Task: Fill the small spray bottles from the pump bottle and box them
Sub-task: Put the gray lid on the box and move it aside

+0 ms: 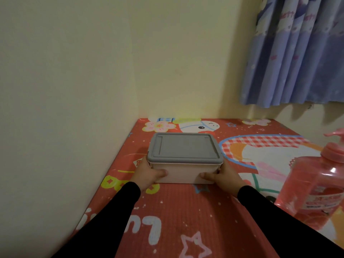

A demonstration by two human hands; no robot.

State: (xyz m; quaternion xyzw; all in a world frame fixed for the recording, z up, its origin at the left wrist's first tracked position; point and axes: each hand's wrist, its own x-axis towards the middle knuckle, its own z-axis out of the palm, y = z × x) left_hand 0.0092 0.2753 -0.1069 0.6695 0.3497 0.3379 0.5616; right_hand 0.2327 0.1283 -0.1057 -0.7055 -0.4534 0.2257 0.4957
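Left hand [149, 173] and right hand [222, 175] are gripping the lidded box [185, 159] ends; probably positioning it, next needing the lid off.

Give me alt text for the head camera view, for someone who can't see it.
Two hands in black sleeves, left hand and right hand, grip the ends of a closed box with a grey lid on a red cartoon mat. A pink pump bottle stands at the right.
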